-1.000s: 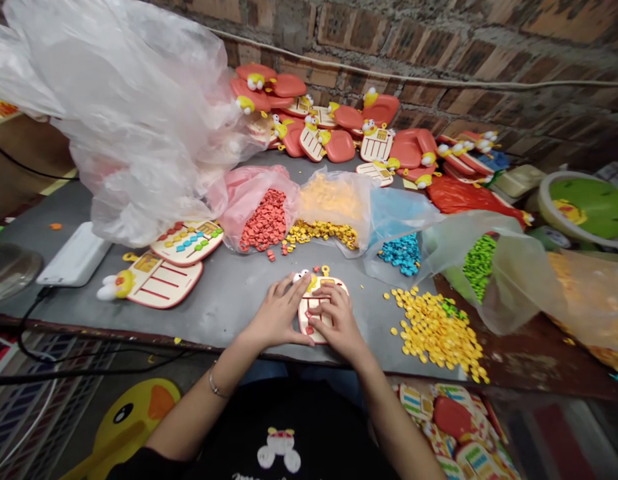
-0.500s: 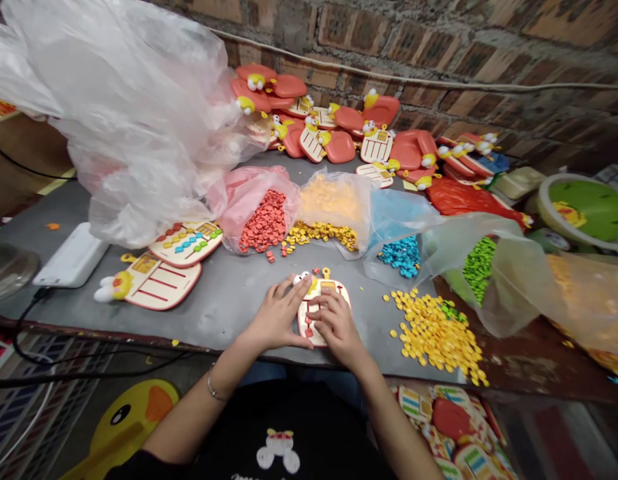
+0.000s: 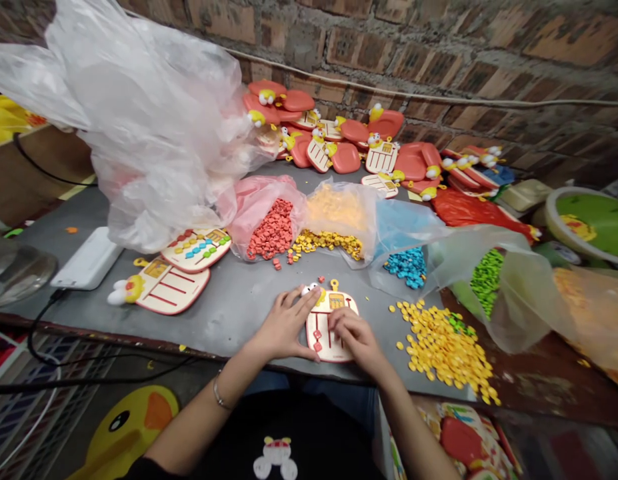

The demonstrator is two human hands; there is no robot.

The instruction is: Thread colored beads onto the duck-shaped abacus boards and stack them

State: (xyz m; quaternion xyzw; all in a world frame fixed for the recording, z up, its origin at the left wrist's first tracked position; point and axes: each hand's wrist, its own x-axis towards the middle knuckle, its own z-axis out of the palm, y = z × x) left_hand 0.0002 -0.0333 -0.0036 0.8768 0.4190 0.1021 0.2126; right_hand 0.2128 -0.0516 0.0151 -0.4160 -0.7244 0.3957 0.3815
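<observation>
A cream toy board (image 3: 333,355) with a red rim, slots and a yellow-beaked head lies near the table's front edge. My left hand (image 3: 285,328) grips its left side, fingertips by the head and thumb at the lower edge. Two red pieces (image 3: 317,341) sit in the left slot. Over the board's right half, my right hand (image 3: 359,339) has its fingers curled together, the fingertips close to the middle slot. Whatever is between them, if anything, is hidden.
Loose yellow pieces (image 3: 439,343) are heaped at the right. Bags of red (image 3: 273,230), yellow (image 3: 333,243), blue (image 3: 406,267) and green pieces (image 3: 487,283) stand behind. Two boards (image 3: 171,290) lie left, beside a white box (image 3: 89,259). More boards (image 3: 346,157) pile along the brick wall.
My right hand has drawn back a little to the right with its fingers more curled, baring more of the board. My left hand keeps its place. The whole view has shifted slightly.
</observation>
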